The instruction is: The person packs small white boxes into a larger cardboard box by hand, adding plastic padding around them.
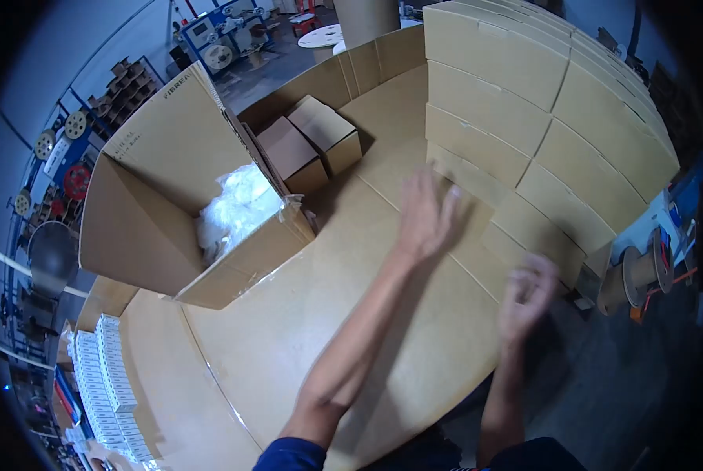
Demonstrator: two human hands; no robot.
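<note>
A tall stack of closed tan cardboard boxes stands on the cardboard-covered table. My left hand is over the table in front of the stack's lower boxes, fingers stretched out and thumb apart, with nothing in it. Lower right, my right hand hovers by the near corner of the stack, slightly blurred. Its fingers are loosely bent and no object shows in them.
A large open carton on the left holds crumpled clear plastic bags. Behind it sit two smaller closed boxes. Rows of small white boxes line the left edge. Wire spools stand at right beyond the table.
</note>
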